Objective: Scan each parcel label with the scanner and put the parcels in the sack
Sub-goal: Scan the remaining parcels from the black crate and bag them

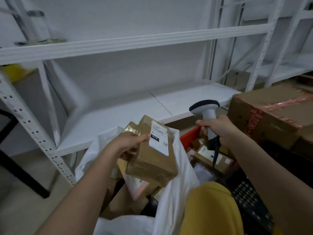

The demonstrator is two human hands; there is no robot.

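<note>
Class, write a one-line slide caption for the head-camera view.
Left hand holds a labelled parcel over the open white sack while the right hand grips the scanner.

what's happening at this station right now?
A person is sorting parcels. The left hand grips a brown taped parcel, white label facing up, over the open white sack, which already holds several parcels. The right hand holds the scanner upright beside it, above a red crate with more parcels. Whether this label has been scanned can't be told.
</note>
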